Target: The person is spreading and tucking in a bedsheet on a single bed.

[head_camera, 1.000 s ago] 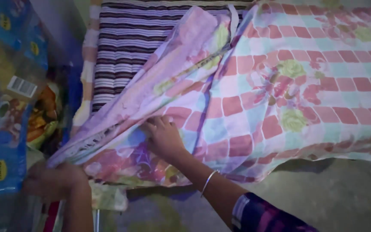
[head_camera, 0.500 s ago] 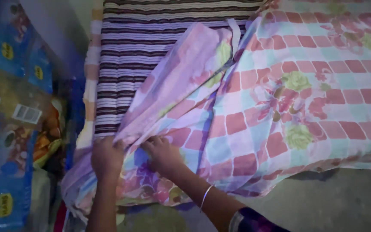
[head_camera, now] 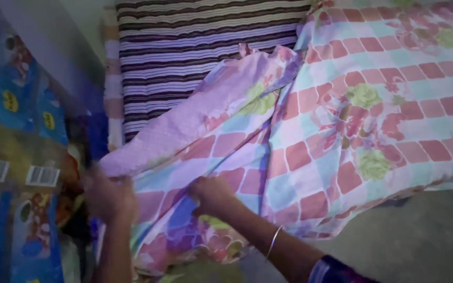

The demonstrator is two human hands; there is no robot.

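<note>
Since half a second ago both hands have drawn apart along the sheet's edge, the left one sliding out toward the lower left of the frame. Nearest the camera, the left hand (head_camera: 110, 198) is blurred but looks closed on the corner of the floral bedsheet (head_camera: 342, 120), while the right hand (head_camera: 212, 194), a thin bangle (head_camera: 273, 242) on its wrist, pinches a fold of the same cloth near the lower middle. That sheet, pink and pale-blue checks with flowers, drapes from the hands up across the bed into the upper right, one flap turned over to show its lilac underside. It looks light, soft and limp, likely to sag and bunch anywhere unsupported, so hems and corners seem the surest hold. Beyond it, the striped mattress (head_camera: 184, 47) lies bare at upper centre. Colourful printed bags (head_camera: 11, 157) crowd the left edge.
</note>
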